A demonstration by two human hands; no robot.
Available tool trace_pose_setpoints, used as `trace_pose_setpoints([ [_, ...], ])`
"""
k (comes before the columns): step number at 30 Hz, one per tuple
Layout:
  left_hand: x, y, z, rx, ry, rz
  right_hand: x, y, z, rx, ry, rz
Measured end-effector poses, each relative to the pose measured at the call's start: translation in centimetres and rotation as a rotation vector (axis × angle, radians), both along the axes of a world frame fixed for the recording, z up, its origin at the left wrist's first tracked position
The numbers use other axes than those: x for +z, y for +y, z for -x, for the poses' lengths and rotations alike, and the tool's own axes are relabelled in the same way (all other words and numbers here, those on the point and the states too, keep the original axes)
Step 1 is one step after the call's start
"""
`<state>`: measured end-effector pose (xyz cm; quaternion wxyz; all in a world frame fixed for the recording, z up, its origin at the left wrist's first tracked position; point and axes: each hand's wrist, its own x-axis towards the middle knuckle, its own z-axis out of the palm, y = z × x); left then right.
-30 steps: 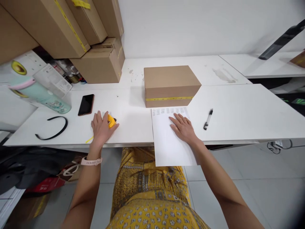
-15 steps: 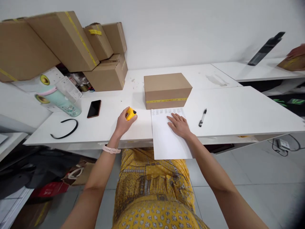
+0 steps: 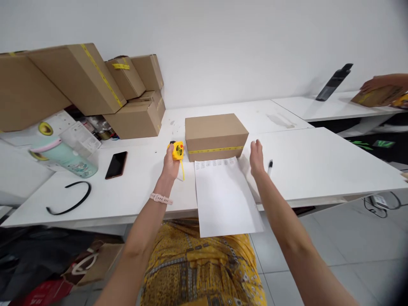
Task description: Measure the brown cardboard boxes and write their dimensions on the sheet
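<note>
My left hand (image 3: 171, 163) is closed around a yellow tape measure (image 3: 178, 150), left of a cardboard box (image 3: 216, 131). A short length of yellow blade (image 3: 182, 170) hangs from the case. The box lies on the white table with yellow tape along its front side. My right hand (image 3: 256, 157) is held off the box's right end, fingers stretched out and holding nothing. Between my arms a sheet of paper (image 3: 223, 195) with small printing on its top edge hangs over the table's front edge. Beside my right hand lies a pen (image 3: 270, 166), partly hidden.
Stacked cardboard boxes (image 3: 134, 119) stand at the back left. Nearer are a mint bottle (image 3: 66, 157), a phone (image 3: 116, 165) and a black headband (image 3: 86, 195). On the right, a dark bottle (image 3: 333, 83) stands near another person's hand (image 3: 371, 83) on a carton (image 3: 376, 97).
My right hand has lifted off the paper and moved right of the box. My left hand has turned the tape measure and brought it nearer the box; some blade now shows. The view has tilted up.
</note>
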<state>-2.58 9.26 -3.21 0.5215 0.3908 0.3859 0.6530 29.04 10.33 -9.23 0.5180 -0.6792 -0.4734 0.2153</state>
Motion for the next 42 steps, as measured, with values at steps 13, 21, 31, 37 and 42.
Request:
trace_pose_setpoints([
  [13,4.2,-8.3,1.5,-0.044,0.002,-0.136,7.2,-7.9,2.0,0.191,-0.132,-0.322],
  [21,-0.1,-15.5,2.9,-0.065,0.111,0.027,1.9,-14.9,4.7,0.095,0.040,-0.157],
  [31,5.1,-19.1,1.7,-0.566,0.180,0.008,9.5,-19.5,8.7,0.511,0.200,-0.116],
  [37,5.7,-18.6,0.0,-0.706,0.188,0.179,9.5,-18.7,10.1,0.927,0.395,0.109],
  [42,7.4,-18.0,0.7,-0.774,0.267,0.246,10.5,-18.1,8.9,1.013,0.419,0.148],
])
